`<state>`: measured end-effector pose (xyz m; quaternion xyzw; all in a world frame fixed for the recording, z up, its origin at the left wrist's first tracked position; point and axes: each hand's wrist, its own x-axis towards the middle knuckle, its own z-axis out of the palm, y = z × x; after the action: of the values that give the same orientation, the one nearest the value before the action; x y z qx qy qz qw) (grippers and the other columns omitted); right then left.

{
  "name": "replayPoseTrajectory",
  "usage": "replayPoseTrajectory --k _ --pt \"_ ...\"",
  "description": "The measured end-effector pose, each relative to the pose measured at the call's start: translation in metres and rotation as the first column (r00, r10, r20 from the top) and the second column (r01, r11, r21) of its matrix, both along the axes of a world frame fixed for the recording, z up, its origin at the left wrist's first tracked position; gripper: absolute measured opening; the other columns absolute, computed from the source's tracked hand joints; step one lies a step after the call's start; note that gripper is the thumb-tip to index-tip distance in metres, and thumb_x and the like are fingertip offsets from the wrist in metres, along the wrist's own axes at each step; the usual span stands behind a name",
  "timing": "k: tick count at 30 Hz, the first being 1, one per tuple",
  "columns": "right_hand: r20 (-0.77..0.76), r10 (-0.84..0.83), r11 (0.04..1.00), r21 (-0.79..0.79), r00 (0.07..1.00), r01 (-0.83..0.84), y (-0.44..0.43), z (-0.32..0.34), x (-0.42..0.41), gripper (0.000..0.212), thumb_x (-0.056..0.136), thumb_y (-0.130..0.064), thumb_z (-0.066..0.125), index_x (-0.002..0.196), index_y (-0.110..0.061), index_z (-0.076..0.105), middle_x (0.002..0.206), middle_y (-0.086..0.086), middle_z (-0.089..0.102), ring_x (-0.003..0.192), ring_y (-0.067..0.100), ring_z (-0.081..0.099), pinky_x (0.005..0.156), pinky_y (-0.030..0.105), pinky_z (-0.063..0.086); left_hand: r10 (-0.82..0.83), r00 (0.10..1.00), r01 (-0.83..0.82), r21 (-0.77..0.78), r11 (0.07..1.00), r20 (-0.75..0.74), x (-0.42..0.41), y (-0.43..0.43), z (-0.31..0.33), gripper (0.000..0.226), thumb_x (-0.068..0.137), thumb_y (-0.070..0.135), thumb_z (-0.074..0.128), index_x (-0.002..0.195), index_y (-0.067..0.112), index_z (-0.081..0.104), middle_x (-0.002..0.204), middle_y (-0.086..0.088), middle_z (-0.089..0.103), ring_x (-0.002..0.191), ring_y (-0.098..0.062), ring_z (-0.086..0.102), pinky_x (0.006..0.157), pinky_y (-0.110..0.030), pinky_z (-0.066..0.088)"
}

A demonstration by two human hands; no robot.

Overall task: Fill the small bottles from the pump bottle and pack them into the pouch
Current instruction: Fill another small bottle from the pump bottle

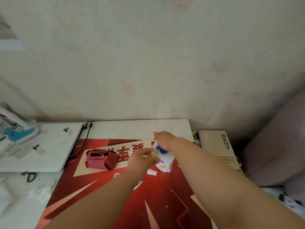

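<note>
A white pump bottle [165,163] with a blue pump head stands on the red mat. My right hand [165,139] rests on top of the pump head, fingers curled over it. My left hand [140,159] grips a small clear bottle [152,155] holding yellowish liquid, its mouth held up beside the pump spout. A small white cap [152,172] lies on the mat just in front of the pump bottle. The red pouch [101,158] lies to the left on the mat, apart from both hands.
A closed white laptop [41,146] with a black cable lies at the left, a desk lamp [18,129] on it. Scissors [29,176] lie near the left edge. A book [217,146] lies right of the desk. A wall rises directly behind.
</note>
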<state>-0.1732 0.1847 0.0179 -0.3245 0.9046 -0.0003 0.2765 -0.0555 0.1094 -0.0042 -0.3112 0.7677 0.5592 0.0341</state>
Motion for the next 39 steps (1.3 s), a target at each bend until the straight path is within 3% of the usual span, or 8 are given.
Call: replayPoseTrajectory --k 20,26,34,39 --pt "0.002 -0.013 1.000 0.016 1.000 0.012 -0.0016 -0.0024 -0.0001 0.061 0.090 -0.007 0.056 0.144 -0.008 0.025 0.137 0.014 0.048 0.119 0.030 0.052 0.098 0.036 0.045 0.015 1.000 -0.015 -0.012 1.000 -0.003 0.0014 0.0005 -0.0011 0.031 0.073 0.022 0.077 0.104 0.024 0.068 0.098 0.008 0.064 0.093 -0.014 0.062 0.081 -0.031 0.051" --pt "0.016 -0.009 0.999 0.031 1.000 0.008 -0.0024 -0.0014 -0.0016 0.060 0.091 -0.007 0.054 0.144 -0.007 0.025 0.139 0.014 0.047 0.121 0.030 0.051 0.100 0.037 0.044 0.027 1.000 -0.026 0.021 0.999 -0.005 0.0023 0.0020 0.0019 0.033 0.075 0.019 0.076 0.107 0.021 0.067 0.094 0.009 0.062 0.089 -0.013 0.061 0.077 -0.026 0.047" --pt "0.026 0.010 0.996 0.093 1.000 -0.012 -0.0052 0.0018 -0.0043 0.060 0.094 -0.009 0.051 0.147 -0.008 0.021 0.138 0.015 0.047 0.121 0.030 0.051 0.102 0.037 0.043 0.020 1.000 -0.020 0.020 1.000 -0.004 0.0026 0.0002 0.0011 0.037 0.073 0.019 0.077 0.108 0.021 0.067 0.106 0.004 0.065 0.099 -0.017 0.061 0.088 -0.033 0.051" --pt "0.030 0.000 0.997 0.076 1.000 -0.003 -0.0040 0.0015 -0.0038 0.059 0.094 -0.008 0.050 0.146 -0.007 0.022 0.138 0.015 0.048 0.121 0.029 0.051 0.100 0.036 0.043 0.018 1.000 -0.018 0.018 1.000 0.006 0.0008 0.0011 0.0013 0.036 0.074 0.019 0.077 0.108 0.022 0.067 0.098 0.008 0.062 0.098 -0.016 0.060 0.086 -0.031 0.051"
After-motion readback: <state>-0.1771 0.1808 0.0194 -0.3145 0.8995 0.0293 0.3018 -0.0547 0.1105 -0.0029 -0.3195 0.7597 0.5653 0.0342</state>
